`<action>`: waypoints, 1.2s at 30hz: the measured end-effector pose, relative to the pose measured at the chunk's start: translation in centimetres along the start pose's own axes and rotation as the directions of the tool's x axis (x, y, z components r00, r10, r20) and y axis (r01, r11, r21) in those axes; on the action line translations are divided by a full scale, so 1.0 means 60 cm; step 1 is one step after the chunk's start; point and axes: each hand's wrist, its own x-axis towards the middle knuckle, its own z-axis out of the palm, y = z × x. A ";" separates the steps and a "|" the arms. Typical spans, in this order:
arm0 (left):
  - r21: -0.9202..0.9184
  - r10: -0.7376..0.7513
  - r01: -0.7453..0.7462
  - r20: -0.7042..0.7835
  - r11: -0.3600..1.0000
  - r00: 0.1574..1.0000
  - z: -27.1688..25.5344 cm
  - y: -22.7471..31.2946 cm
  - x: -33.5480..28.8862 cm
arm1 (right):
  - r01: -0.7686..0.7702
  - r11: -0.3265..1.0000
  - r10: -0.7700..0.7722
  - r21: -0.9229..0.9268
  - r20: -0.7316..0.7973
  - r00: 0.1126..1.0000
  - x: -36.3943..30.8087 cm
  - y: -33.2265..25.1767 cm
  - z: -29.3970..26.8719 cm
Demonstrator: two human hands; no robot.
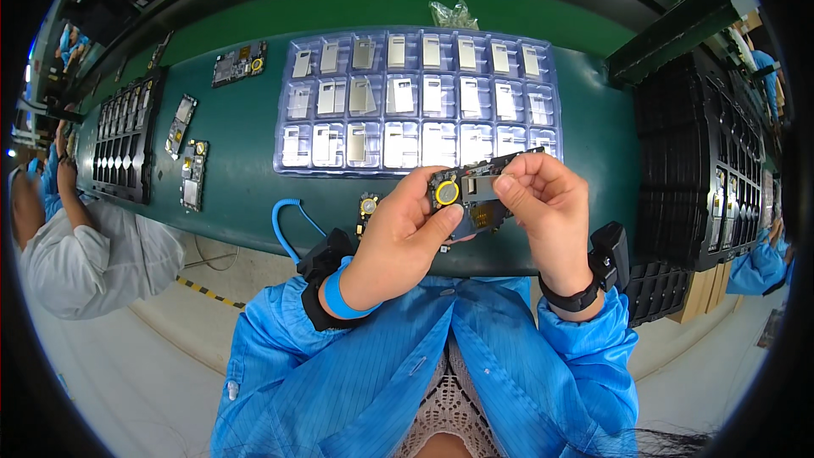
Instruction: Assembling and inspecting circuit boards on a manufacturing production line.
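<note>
Apparently for steadiness, the circuit board (483,219) is pinched at its edge by the left grip (394,237), while a silvery plate (480,187) is held over it by the right grip (547,208); just beyond both, a compartmented tray (335,171) is placed, probably for easy reach

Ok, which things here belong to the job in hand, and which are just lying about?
Likely job things:
- circuit board in the left hand
- metal plate in the right hand
- clear tray of similar plates
- loose boards

Apparently just lying about:
- crumpled plastic bag
- brown cardboard
</note>
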 end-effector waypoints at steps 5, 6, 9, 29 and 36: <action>0.007 0.001 -0.001 -0.003 1.000 1.000 0.004 0.003 0.001 | 0.012 0.999 -0.011 0.046 -0.019 1.000 -0.003 0.001 -0.001; 0.008 0.008 -0.008 -0.006 1.000 1.000 0.005 0.003 0.002 | 0.032 0.995 -0.030 0.091 -0.025 0.999 -0.003 0.003 -0.001; 0.012 -0.013 0.013 0.001 1.000 1.000 0.007 0.005 0.002 | 0.060 0.998 -0.060 0.007 -0.037 0.998 -0.004 0.001 -0.001; 0.025 -0.024 0.024 0.009 0.999 1.000 0.008 0.004 -0.001 | 0.042 0.999 -0.042 0.009 -0.013 0.999 -0.007 0.001 -0.004; 0.022 -0.031 0.031 0.010 0.999 0.999 0.011 0.004 0.002 | 0.046 0.999 -0.045 0.023 -0.022 0.999 -0.004 0.003 -0.005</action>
